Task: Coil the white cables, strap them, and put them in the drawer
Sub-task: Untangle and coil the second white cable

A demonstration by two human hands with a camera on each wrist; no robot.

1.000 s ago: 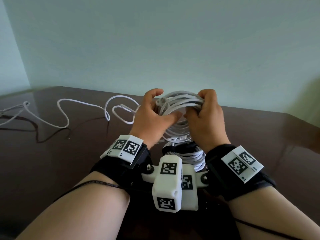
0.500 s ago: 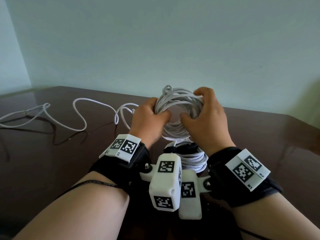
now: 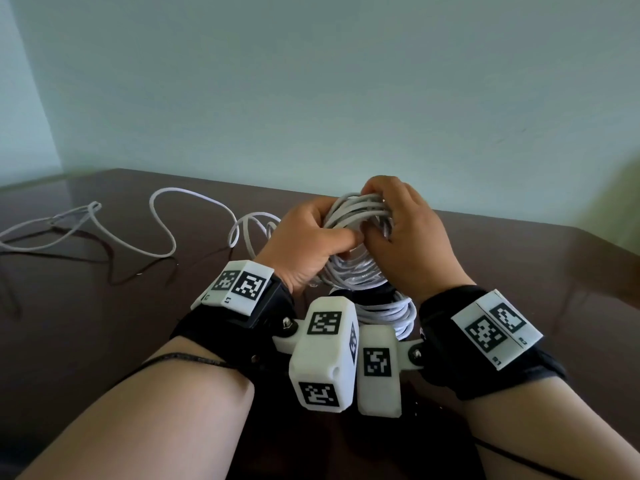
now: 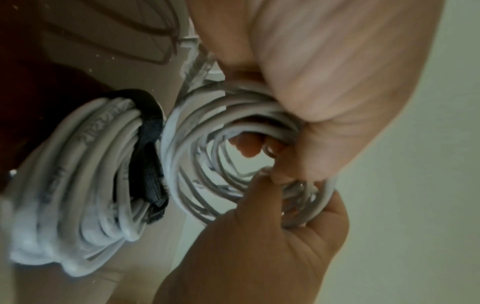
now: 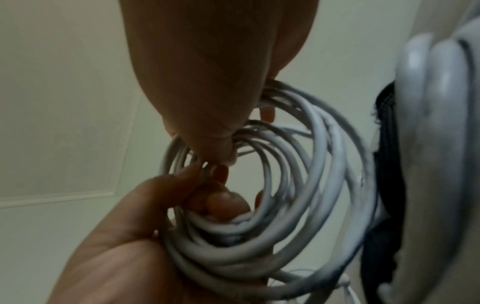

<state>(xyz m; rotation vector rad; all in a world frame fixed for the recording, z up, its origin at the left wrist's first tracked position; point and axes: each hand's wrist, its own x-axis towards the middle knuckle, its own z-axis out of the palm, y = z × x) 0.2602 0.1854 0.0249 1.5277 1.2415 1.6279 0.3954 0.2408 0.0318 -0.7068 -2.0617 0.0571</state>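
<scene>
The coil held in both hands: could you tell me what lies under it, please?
A second white coil bound by a black strap lies on the table beneath. Wrist cameras cover its near part.

Two white cable coils, one held (image 3: 356, 216), one strapped (image 3: 391, 313), one black strap (image 4: 150, 152), two hands, left (image 3: 304, 244), right (image 3: 408, 237), one table (image 3: 86, 323)

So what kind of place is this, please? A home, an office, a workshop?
Probably an ordinary indoor room, home or office; I cannot tell which. A glossy dark brown table stands against a plain pale green wall, and only white cable lies on it, no tools.
</scene>
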